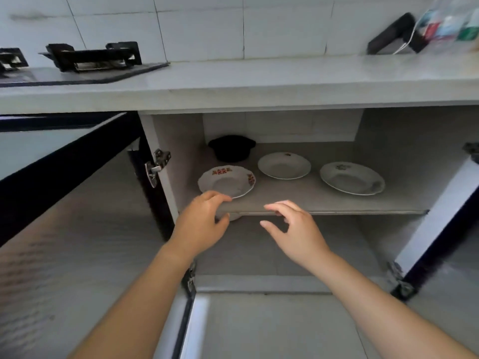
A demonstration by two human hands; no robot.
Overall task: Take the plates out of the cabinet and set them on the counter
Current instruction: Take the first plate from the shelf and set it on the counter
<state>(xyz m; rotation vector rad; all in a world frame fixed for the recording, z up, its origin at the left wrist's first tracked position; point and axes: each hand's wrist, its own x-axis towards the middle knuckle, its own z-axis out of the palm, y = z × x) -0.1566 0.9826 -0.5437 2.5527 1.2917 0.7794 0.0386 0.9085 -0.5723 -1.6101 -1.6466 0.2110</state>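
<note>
Nearest me, two bare forearms run up from 6 o'clock toward the open cabinet (394, 141). The left grip (202, 224) is released. Its fingers (220, 197) arch loosely over the front edge of the shelf (337, 203) at the near rim of the flowered plate (225, 181), and its thumb sits below the shelf edge. I cannot tell whether the fingers touch the rim. The right grip (298, 229), just at 3 o'clock of the left one, is also released, with fingers spread and relaxed at the shelf edge and nothing in them. A small white object (235, 216) shows under the shelf beside the left thumb, mostly hidden.

The left door (64, 203) swings out toward 8 o'clock and the right door (440, 216) toward 4 o'clock.

All three plates lie flat on the shelf, apart from one another. The flowered plate is closest, at 11 o'clock of the left grip. A plain white plate (284, 165) sits farther in, at 2 o'clock of the flowered one. A third plate (352, 178) with a small motif on its rim lies at 3 o'clock of the plain one. Behind the flowered plate, at its 12 o'clock, a black pot (231, 149) stands against the back wall.

Above the cabinet runs the pale desk (259, 79), with no plate on it. A gas stove (85, 66) sits on it at 10 o'clock. At 2 o'clock are a black object (394, 35) and a clear bag of packets (451, 22), against the tiled wall (207, 22).
</note>
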